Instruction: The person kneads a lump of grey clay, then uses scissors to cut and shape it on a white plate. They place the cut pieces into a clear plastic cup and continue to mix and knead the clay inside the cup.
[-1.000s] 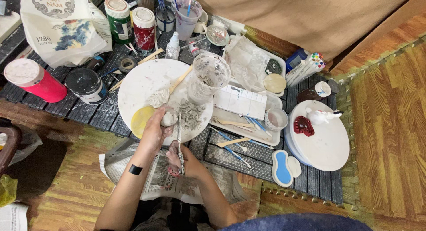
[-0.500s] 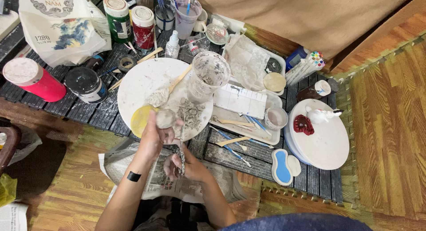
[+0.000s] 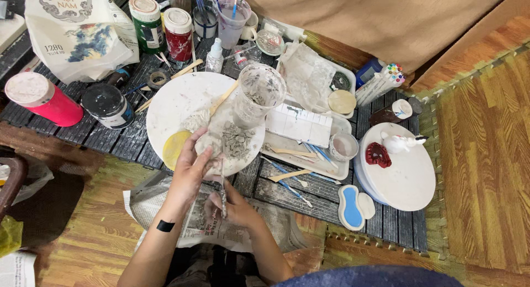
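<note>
With the left hand (image 3: 190,168) gripping the small grey clay lump (image 3: 208,146), steady the thin clay-coated modelling tool (image 3: 223,187) clasped at 6 o'clock by the right hand (image 3: 234,207).

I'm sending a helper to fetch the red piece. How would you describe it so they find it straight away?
Look at the round white board at the right end of the dark slatted table. The red piece sits near its left edge, beside a small white figurine. It is the only dark red, lumpy thing there.
</note>
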